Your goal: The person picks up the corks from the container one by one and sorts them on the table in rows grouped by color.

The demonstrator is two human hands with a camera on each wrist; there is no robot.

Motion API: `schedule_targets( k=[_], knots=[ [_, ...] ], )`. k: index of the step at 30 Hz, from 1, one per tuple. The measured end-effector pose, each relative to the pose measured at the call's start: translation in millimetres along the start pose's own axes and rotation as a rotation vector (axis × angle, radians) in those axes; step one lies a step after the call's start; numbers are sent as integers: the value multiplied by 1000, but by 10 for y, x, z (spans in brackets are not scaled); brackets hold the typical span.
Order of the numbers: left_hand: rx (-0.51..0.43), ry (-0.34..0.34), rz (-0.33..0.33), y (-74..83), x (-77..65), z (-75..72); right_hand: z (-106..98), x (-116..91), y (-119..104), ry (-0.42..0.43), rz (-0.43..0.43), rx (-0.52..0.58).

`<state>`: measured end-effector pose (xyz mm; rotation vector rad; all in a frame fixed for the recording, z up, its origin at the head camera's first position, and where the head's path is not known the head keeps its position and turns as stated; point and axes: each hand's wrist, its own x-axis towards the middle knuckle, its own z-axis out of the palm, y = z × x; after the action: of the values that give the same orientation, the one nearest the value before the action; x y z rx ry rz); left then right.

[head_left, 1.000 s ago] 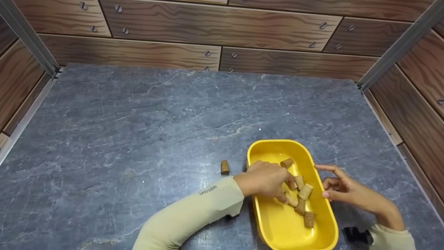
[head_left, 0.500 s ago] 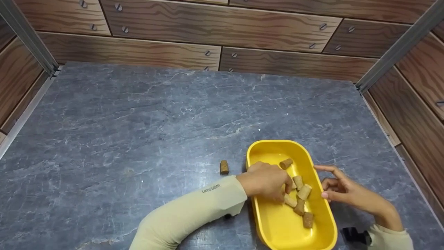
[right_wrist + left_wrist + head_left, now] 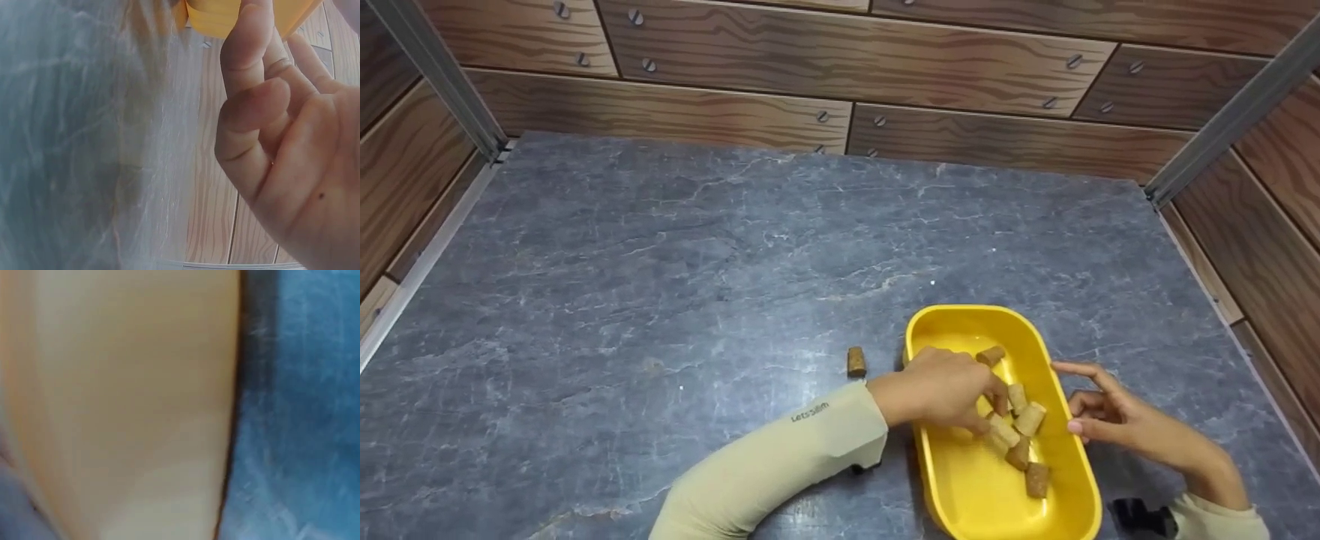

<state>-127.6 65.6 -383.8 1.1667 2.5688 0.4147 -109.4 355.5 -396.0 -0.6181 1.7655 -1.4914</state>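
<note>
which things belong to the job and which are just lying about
Likely in the job:
yellow tub
corks inside it
left hand, among the corks
right hand, at tub's side

Apparently lying about:
lone cork on the tabletop
white speck

Left arm [image 3: 772,457]: sleeved, rises from the bottom edge, left of center, and bends toward the lower right.
Left hand [image 3: 949,388]: right of center in the lower frame, back upward, fingers angled down; fingertips partly hidden, grip unclear.
Right arm [image 3: 1219,480]: enters from the lower right, wrist bare.
Right hand [image 3: 1125,414]: index finger extended leftward, thumb below, other fingers bent.
</note>
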Motion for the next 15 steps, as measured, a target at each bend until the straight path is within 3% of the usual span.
schedule_targets(
  k=[3, 6, 11, 15],
  knots=[
    [-11, 53, 57, -36, -67, -87, -2, -26, 20, -11, 4, 31],
    [-86, 93, 99, -120, -184, -184, -2, -35, 33, -14, 16, 40],
    [-259, 110, 52, -303, -420, -311, -12, -15, 20, -18, 18, 37],
    [-332, 135, 30, -457, -582, -371, -31, 4, -10, -28, 16, 42]
  ],
)
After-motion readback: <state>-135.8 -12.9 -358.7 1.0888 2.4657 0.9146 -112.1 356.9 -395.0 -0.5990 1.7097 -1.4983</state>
